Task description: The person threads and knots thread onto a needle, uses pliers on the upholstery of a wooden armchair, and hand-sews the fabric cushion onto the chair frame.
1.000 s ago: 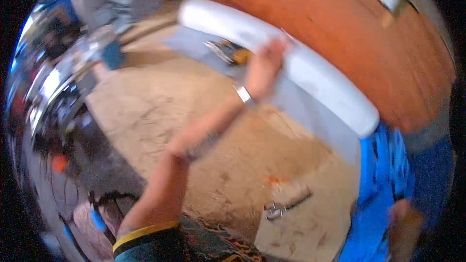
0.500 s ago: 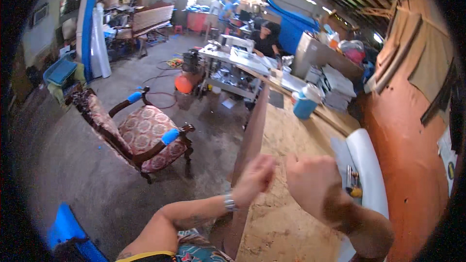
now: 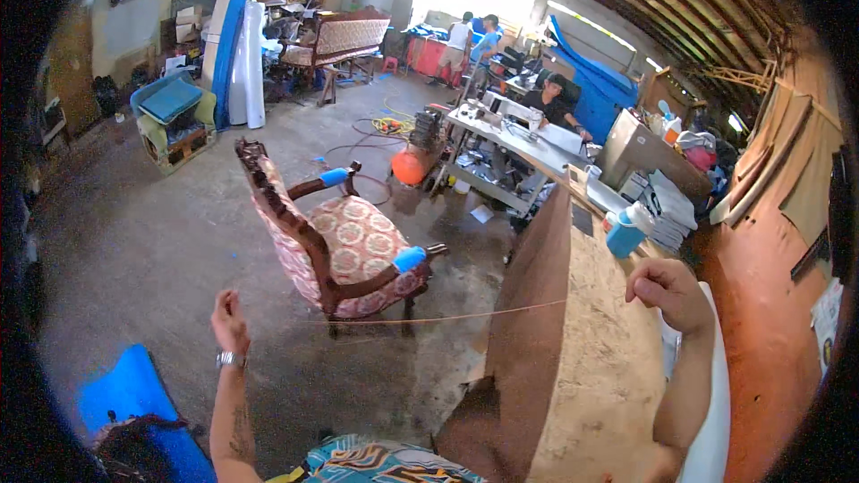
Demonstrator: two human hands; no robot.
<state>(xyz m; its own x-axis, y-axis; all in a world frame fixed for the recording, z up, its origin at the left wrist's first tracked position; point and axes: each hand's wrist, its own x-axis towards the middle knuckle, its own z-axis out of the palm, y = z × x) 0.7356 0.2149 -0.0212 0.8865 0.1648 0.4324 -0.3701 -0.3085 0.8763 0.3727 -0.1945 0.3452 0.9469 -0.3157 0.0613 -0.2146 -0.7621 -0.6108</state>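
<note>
Half a second ago the two hands were close together near the bench edge; now they are far apart, one to each side of the patterned armchair (image 3: 353,241) as seen from here, and a thin cord (image 3: 488,314) shows between them, which I judge to mean that a length is being drawn out. The cord runs in a shallow curve across the view just below the armchair's seat, rising slightly to the right of it, and its ends grow too fine to follow. The left hand (image 3: 231,326) is raised to the lower left of the armchair, forearm nearly upright with a metal wristwatch (image 3: 231,359) on it, its fingers bunched together, apparently pinching one end. The right hand (image 3: 671,293) is up to the right of the armchair, over the bench (image 3: 604,385), the forearm rising and the wrist bent inward; its fingers are curled against the thumb, apparently on the other end. Farther right of the armchair, a white roll (image 3: 718,394) lies along the bench, and a blue jug (image 3: 626,234) stands beyond the right hand.
</note>
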